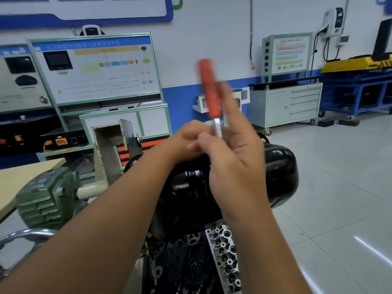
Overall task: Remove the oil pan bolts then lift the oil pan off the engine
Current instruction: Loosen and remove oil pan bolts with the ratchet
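Oil pan (280,172): glossy black, seated on top of inverted engine (224,251), partly hidden; bolts not discernible.

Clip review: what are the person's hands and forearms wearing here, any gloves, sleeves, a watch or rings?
Nothing is worn that shows. The left hand and right hand are bare, with no gloves. Both forearms are uncovered all the way to the bottom of the frame, so no sleeve edge shows. No watch, strap or bracelet is on either wrist. The fingers are motion-blurred, so a thin ring cannot be ruled out.
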Demonstrator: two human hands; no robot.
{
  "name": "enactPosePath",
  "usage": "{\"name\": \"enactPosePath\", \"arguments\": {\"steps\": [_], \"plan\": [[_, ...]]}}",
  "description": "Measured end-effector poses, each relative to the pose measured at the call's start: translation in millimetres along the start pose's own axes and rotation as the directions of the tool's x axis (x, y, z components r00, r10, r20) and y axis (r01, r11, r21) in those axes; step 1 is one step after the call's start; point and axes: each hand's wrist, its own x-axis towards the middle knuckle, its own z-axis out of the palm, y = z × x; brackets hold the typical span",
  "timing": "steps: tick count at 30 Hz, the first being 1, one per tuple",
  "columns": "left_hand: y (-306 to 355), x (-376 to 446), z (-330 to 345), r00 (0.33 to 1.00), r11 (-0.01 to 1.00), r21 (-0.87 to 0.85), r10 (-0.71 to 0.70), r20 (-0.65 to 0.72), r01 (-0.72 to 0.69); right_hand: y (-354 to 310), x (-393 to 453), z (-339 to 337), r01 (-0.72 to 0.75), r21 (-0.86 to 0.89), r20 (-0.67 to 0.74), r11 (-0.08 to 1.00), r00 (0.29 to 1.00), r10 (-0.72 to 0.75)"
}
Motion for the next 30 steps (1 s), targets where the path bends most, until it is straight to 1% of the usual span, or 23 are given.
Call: {"name": "enactPosePath", "arguments": {"steps": [1,3,4,5,6,8,10,11,12,14,15,17,18,19,20,22,23,24,25,26,27,28,30], "plan": [[-0.4,7.2,-11.0,0.991,0.991,-0.087,-0.093,0.098,0.101,0.1,-2.2,3.2,-0.011,0.144,-0.207,0.99,0.977,0.041],[6.1,10.4,-8.2,0.981,0.994,0.079,-0.084,0.173,0.071,2.1,-5.9,8.3,0.039,0.283,-0.533,0.958,0.837,0.123],[3.5,14.6,-6.2,0.985,0.993,0.102,-0.074,0.154,0.059,4.3,-7.0,9.7,0.061,0.279,-0.598,0.958,0.792,0.124],[3.5,16.4,-3.3,0.982,0.989,0.113,-0.107,0.154,0.09,6.8,-5.1,6.8,0.043,0.225,-0.604,0.973,0.79,0.105],[6.4,15.6,-4.2,0.98,0.989,0.115,-0.11,0.168,0.091,6.2,-3.1,1.4,0.007,0.154,-0.522,0.988,0.849,0.075],[2.3,13.5,-6.1,0.973,0.992,0.073,-0.111,0.2,0.099,1.5,3.4,-10.9,-0.053,0.035,-0.157,0.998,0.986,0.058],[-9.2,14.0,-8.2,0.959,0.97,0.03,-0.241,0.151,0.239,-2.6,8.6,-18.6,-0.069,-0.116,0.224,0.991,0.97,0.094],[-16.3,16.1,-7.6,0.931,0.943,0.051,-0.333,0.146,0.329,-4.1,7.7,-19.1,-0.037,-0.174,0.298,0.984,0.95,0.089],[-19.9,17.3,-7.7,0.923,0.939,0.061,-0.343,0.172,0.337,-2.9,5.3,-17.4,-0.016,-0.171,0.281,0.985,0.958,0.065],[-12.8,19.0,-6.5,0.958,0.975,0.095,-0.214,0.191,0.199,-2.6,-1.2,-6.6,-0.055,0.032,-0.016,0.998,0.998,0.056],[-8.0,20.5,-5.4,0.968,0.983,0.104,-0.17,0.184,0.153,-2.1,-3.4,-1.4,-0.055,0.175,-0.237,0.983,0.967,0.096],[-5.9,23.2,-0.9,0.977,0.988,0.106,-0.133,0.166,0.116,-0.6,-5.3,7.8,0.038,0.314,-0.562,0.949,0.813,0.153],[-6.8,23.3,-0.4,0.984,0.99,0.115,-0.103,0.145,0.087,-0.3,-5.2,9.3,0.059,0.303,-0.633,0.951,0.759,0.155],[-9.2,25.2,1.0,0.983,0.988,0.126,-0.109,0.146,0.09,0.0,-5.0,7.7,0.048,0.264,-0.639,0.963,0.757,0.138],[-9.8,24.6,0.3,0.983,0.99,0.121,-0.096,0.154,0.078,1.2,-3.2,2.9,0.026,0.182,-0.584,0.983,0.807,0.087],[-8.9,24.9,-3.5,0.966,0.989,0.101,-0.126,0.225,0.105,0.0,2.4,-10.7,-0.018,0.029,-0.238,0.999,0.971,0.025],[-10.4,25.6,-4.3,0.95,0.986,0.094,-0.161,0.268,0.14,-2.2,5.4,-15.6,-0.034,-0.02,0.011,0.999,0.999,0.034],[-16.4,27.7,-4.3,0.941,0.98,0.076,-0.197,0.274,0.183,-4.8,7.2,-19.3,-0.021,-0.1,0.192,0.995,0.981,0.04],[-20.5,29.1,-4.3,0.935,0.968,0.046,-0.249,0.252,0.246,-5.4,6.9,-20.7,0.025,-0.174,0.268,0.984,0.963,0.022],[-24.7,29.6,-4.0,0.937,0.96,0.021,-0.277,0.214,0.279,-3.3,4.6,-19.4,0.072,-0.198,0.238,0.977,0.971,-0.023],[-23.0,27.4,-4.1,0.95,0.966,0.023,-0.259,0.177,0.259,-1.7,0.6,-15.1,0.07,-0.144,0.108,0.987,0.993,-0.054],[-19.0,25.5,-3.0,0.968,0.979,0.065,-0.201,0.15,0.193,-2.1,-2.9,-8.2,0.028,-0.004,-0.104,1.0,0.994,-0.028],[-12.4,24.3,-0.8,0.983,0.984,0.149,-0.122,0.139,0.101,0.4,-6.4,3.5,0.024,0.269,-0.455,0.963,0.884,0.105]]}}
